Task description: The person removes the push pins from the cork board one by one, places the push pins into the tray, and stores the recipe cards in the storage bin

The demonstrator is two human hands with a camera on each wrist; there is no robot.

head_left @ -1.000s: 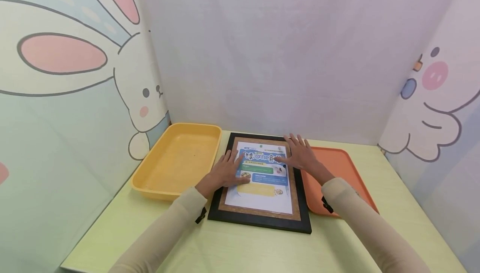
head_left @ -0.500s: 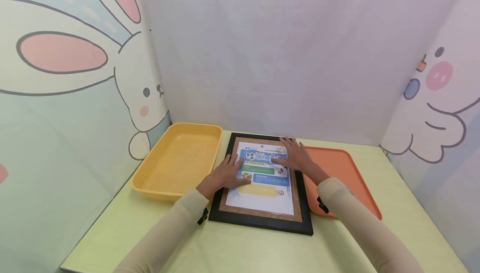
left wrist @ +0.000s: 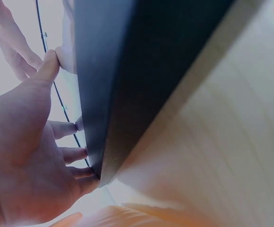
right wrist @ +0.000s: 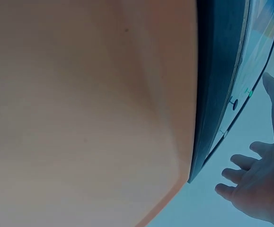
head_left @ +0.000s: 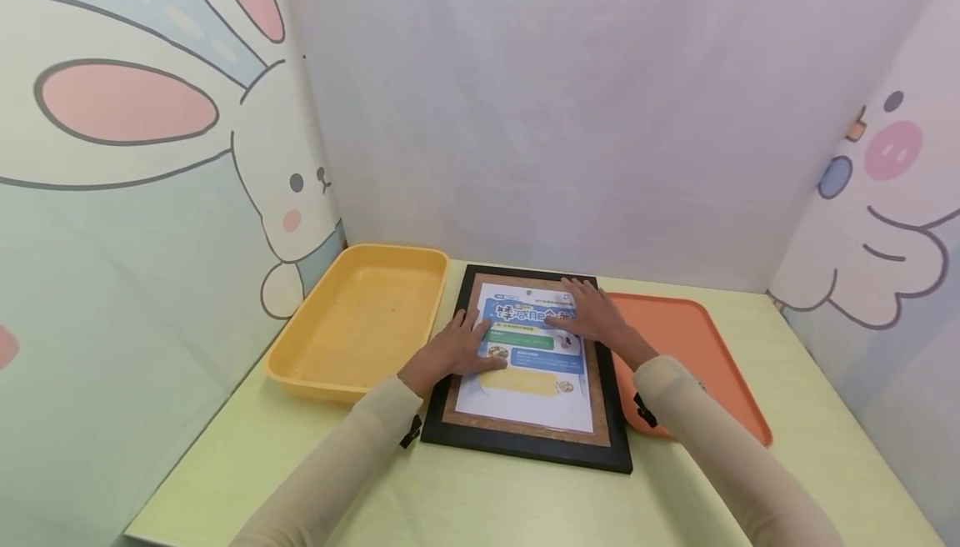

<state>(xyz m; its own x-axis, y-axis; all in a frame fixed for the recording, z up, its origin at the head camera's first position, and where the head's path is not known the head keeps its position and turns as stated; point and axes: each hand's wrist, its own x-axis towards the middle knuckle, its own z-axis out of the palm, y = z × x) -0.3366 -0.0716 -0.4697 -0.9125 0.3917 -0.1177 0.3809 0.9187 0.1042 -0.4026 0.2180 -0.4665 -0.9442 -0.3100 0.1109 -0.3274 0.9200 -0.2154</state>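
A black-framed cork board (head_left: 525, 448) lies flat on the table. On it is a printed poster (head_left: 525, 405) with blue, green and yellow blocks, and a few pushpins (right wrist: 234, 104) stand up from the board in the right wrist view. My left hand (head_left: 453, 348) lies across the board's left side, fingers spread, thumb over the poster. In the left wrist view the left hand (left wrist: 28, 142) has its fingertips close along the black edge. My right hand (head_left: 597, 316) is spread over the upper right corner. Whether its fingertips touch the board, I cannot tell.
A deep yellow tray (head_left: 360, 322) stands left of the board. An orange tray (head_left: 675, 338) lies close on the right, partly under the right forearm. Cartoon-printed side walls and a white cloth (head_left: 555, 113) enclose the pale table (head_left: 480, 497).
My right hand has shifted slightly left over the poster's upper part. My left hand stays in place on the board. The head view has turned a little.
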